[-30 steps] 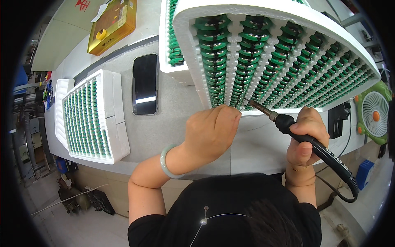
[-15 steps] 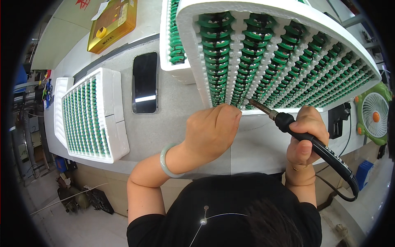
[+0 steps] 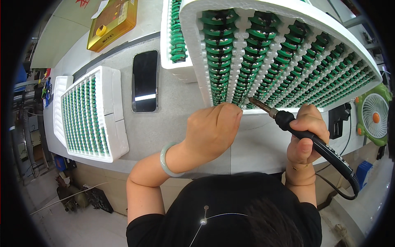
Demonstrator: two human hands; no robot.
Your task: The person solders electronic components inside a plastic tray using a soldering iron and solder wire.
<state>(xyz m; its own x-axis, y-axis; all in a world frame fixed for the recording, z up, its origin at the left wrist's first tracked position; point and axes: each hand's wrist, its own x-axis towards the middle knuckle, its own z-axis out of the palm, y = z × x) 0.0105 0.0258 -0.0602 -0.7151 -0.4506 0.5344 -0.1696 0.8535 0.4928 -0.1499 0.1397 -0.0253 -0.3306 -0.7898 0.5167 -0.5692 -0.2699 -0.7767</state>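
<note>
My right hand (image 3: 309, 123) grips a black-handled soldering iron (image 3: 334, 156). Its metal tip points up and left, reaching the lower end of the rows in a large white foam tray (image 3: 284, 5). Round green circuit boards (image 3: 219, 58) stand on edge in close columns in that tray, which is tilted up. Closed beside the tray's lower edge, close to the iron's tip, is my left hand (image 3: 214, 128). Whatever its fingers pinch is hidden behind them. A pale bangle (image 3: 163, 160) circles the left wrist.
On the grey table (image 3: 164, 131) lies a black phone (image 3: 145, 82). Left of it sits a smaller foam tray (image 3: 116, 103) of green boards; another filled tray (image 3: 164, 49) is behind. A yellow box (image 3: 117, 31) lies at far left. Right are a green fan (image 3: 374, 117) and black stand (image 3: 338, 119).
The large tray appears to have shifted very slightly. Both hands and the soldering iron stay almost in the same place, the iron's handle turning a little.
</note>
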